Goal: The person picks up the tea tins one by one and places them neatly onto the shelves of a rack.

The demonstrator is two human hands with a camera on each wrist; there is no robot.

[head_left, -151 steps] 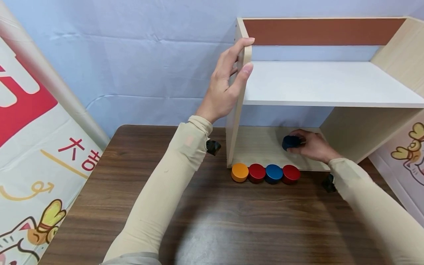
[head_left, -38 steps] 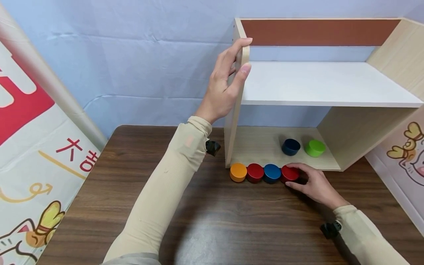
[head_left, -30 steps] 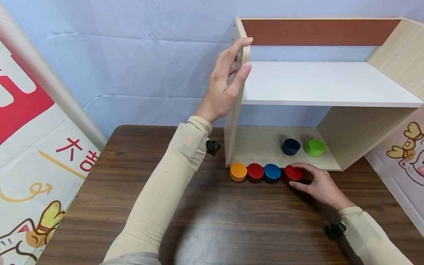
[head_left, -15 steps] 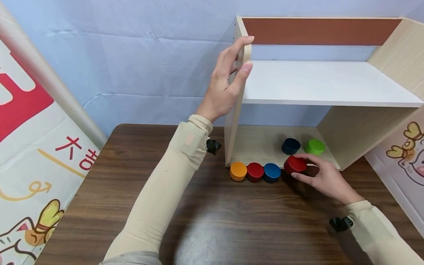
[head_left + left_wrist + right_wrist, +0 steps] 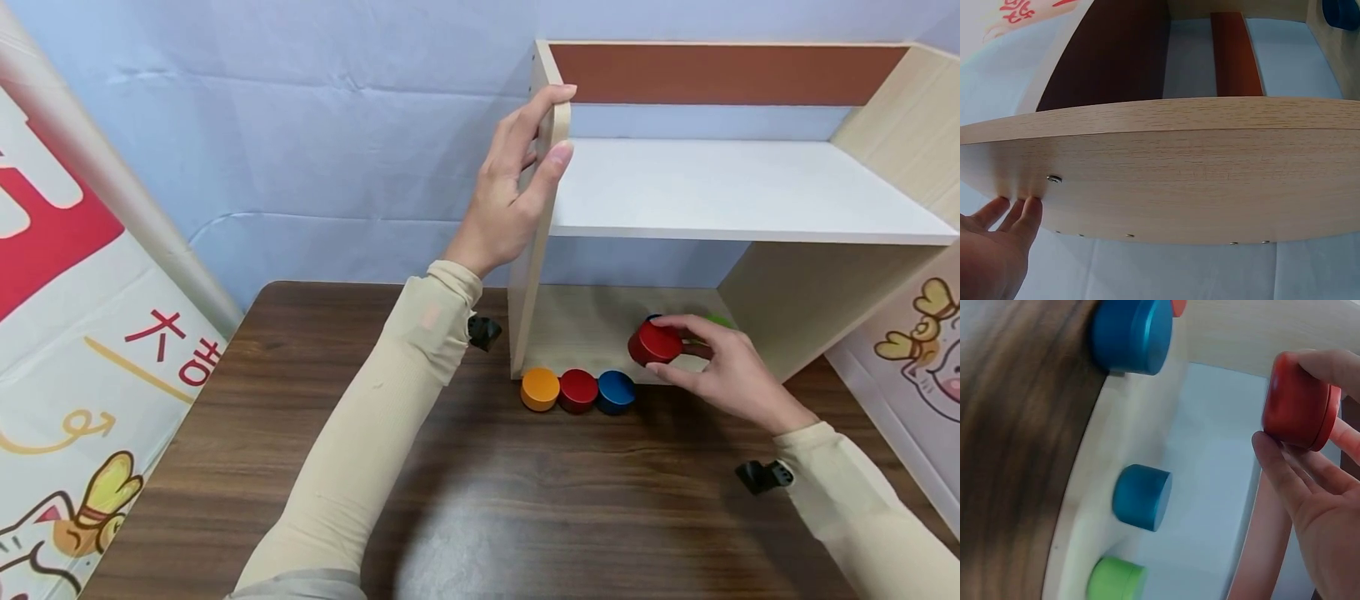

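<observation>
A: How is the red disc (image 5: 655,342) held?

B: It is pinched at its rim by the right hand (image 5: 723,371), lifted over the front edge of the shelf unit's (image 5: 742,187) bottom board, clear of the three discs (image 5: 577,390) lined up on the table (image 5: 480,500).

A: And the left hand (image 5: 506,196)?

B: The side panel is clasped, seemingly to steady it.

A: Orientation?

B: The disc is tilted, flat face turned left and upward; no long axis is evident.

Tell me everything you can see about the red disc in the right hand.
The red disc is a short, glossy round puck, flat-faced, possibly painted wood. The right hand pinches its rim between thumb and fingers, lifted and tilted, over the front of the shelf's bottom board. It touches nothing else; the row of three discs lies apart.
</observation>
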